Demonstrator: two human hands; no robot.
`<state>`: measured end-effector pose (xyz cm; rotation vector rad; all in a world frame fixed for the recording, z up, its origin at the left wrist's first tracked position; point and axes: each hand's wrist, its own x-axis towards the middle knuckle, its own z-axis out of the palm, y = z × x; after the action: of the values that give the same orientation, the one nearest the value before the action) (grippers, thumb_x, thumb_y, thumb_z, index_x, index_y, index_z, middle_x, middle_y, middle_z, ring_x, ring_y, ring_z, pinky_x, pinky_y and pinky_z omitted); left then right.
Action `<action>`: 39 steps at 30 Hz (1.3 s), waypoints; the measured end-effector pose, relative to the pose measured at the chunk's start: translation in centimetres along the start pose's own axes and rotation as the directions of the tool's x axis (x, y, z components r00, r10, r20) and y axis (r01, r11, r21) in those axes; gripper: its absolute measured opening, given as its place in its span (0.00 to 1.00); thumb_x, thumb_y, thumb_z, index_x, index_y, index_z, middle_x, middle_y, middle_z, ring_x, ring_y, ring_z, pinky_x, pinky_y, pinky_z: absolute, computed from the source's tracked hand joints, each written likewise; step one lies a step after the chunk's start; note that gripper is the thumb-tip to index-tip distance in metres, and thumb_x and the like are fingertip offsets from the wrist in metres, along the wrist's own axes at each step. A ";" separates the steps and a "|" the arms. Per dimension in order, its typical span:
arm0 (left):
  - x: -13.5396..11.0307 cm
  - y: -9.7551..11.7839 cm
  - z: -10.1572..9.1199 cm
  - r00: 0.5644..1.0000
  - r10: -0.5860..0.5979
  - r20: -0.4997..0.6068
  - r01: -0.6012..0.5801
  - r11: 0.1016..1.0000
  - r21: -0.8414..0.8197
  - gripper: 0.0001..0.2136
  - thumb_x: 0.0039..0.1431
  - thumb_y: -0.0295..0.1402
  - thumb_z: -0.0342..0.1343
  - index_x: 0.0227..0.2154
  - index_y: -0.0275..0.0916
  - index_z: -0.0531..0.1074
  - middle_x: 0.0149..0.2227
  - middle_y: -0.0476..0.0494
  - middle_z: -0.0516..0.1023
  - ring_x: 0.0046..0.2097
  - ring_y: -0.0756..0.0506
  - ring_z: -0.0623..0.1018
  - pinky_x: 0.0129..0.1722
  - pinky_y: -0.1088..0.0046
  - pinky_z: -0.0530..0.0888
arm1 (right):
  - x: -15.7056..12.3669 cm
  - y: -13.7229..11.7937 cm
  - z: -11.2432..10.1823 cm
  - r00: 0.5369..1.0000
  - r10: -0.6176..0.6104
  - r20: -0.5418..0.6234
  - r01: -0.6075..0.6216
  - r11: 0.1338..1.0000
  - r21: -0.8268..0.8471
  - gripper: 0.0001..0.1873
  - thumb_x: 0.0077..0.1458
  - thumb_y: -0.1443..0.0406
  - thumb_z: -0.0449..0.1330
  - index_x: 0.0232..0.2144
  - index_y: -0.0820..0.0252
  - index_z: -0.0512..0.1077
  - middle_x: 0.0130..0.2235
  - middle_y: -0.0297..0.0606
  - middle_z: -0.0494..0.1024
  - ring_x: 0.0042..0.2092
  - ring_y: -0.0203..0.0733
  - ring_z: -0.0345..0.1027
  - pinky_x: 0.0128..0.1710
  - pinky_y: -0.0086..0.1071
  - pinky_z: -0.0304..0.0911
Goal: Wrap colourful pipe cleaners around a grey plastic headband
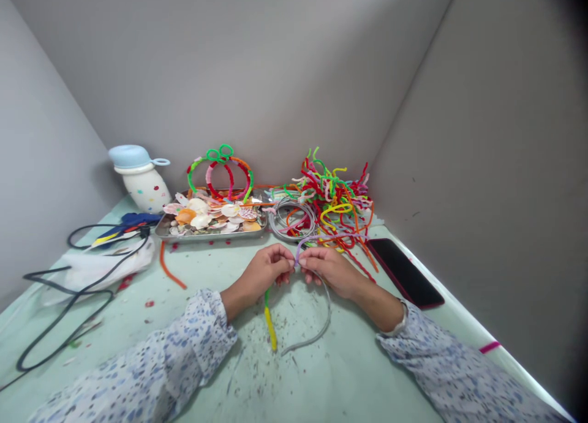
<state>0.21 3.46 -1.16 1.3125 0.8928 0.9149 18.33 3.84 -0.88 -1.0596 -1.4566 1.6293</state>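
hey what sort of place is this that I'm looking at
Probably a small craft corner: the table holds a tangle of colourful pipe cleaners, a metal tray of seashells and a coil of grey wire.

Looks like a craft corner, given shells (pixel 199 206) beyond the left hand (pixel 266 267) and heaped pipe cleaners (pixel 334 193) beyond the right hand (pixel 333 271).

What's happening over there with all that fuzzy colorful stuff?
A person's left hand and right hand meet at the fingertips, pinching a purple pipe cleaner. A grey wire curves down from beneath the right hand, and a yellow strip hangs below the left. Behind the hands are a tray of shells, a coil of wire and a pile of pipe cleaners.
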 end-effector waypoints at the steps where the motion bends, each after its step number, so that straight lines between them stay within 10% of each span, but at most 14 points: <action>1: 0.0 0.0 0.0 1.000 0.001 -0.003 -0.001 1.000 0.006 0.04 0.50 0.28 0.55 0.30 0.35 0.67 0.21 0.52 0.70 0.20 0.53 0.68 0.21 0.77 0.63 | 0.0 0.0 0.0 1.000 -0.003 0.009 0.003 1.000 0.011 0.07 0.49 0.64 0.60 0.29 0.63 0.72 0.21 0.31 0.71 0.21 0.29 0.62 0.20 0.23 0.53; 24: -0.3 0.9 0.5 0.995 -0.060 0.079 0.053 0.995 0.089 0.06 0.52 0.34 0.53 0.28 0.36 0.68 0.16 0.56 0.61 0.18 0.55 0.59 0.18 0.79 0.54 | -0.5 -0.4 1.1 0.972 -0.161 -0.170 0.116 0.962 -0.248 0.09 0.52 0.61 0.58 0.24 0.60 0.67 0.18 0.27 0.65 0.21 0.31 0.57 0.22 0.27 0.53; 39: -0.2 0.7 0.7 1.000 -0.022 0.003 0.022 0.993 0.115 0.06 0.51 0.34 0.54 0.27 0.36 0.69 0.16 0.56 0.61 0.18 0.55 0.60 0.19 0.79 0.55 | -0.4 -0.2 0.9 0.984 -0.164 -0.063 0.157 0.981 -0.115 0.06 0.47 0.67 0.57 0.30 0.58 0.64 0.20 0.26 0.65 0.21 0.31 0.59 0.22 0.27 0.55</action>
<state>0.77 3.07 -0.39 1.3997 0.9666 0.8540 17.66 3.06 -0.56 -1.0219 -1.5566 1.3981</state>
